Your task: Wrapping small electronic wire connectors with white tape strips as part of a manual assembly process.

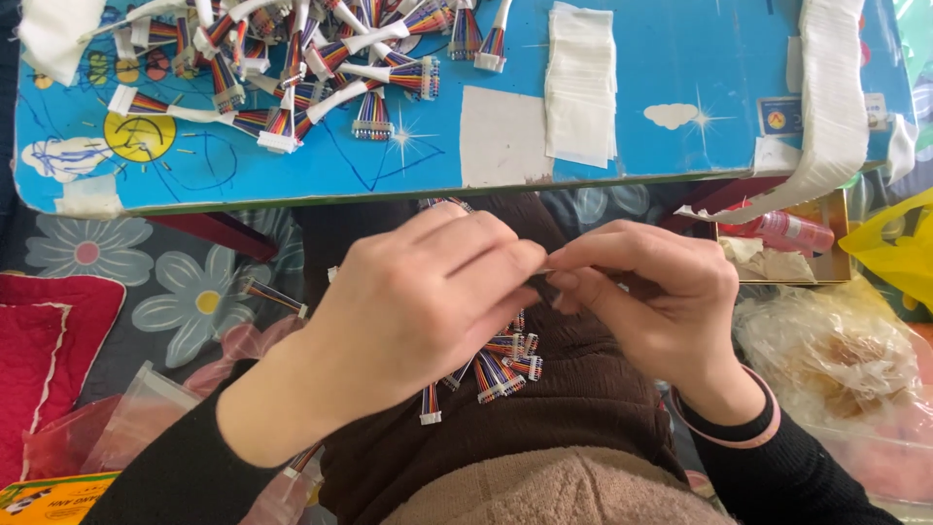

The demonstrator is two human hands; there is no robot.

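Note:
My left hand and my right hand meet over my lap, fingertips pinched together on a small piece that the fingers mostly hide. A bunch of short rainbow ribbon cables with white connectors hangs under the left hand, held in it. Another loose cable lies to the left on the flowered cloth. A pile of the same cables wrapped with white tape lies on the blue table ahead.
White tape strips are stuck on the table, and a longer row hangs over its right end. A red cushion and clear plastic bags lie left; a box with a bottle, a yellow bag and a clear bag lie right.

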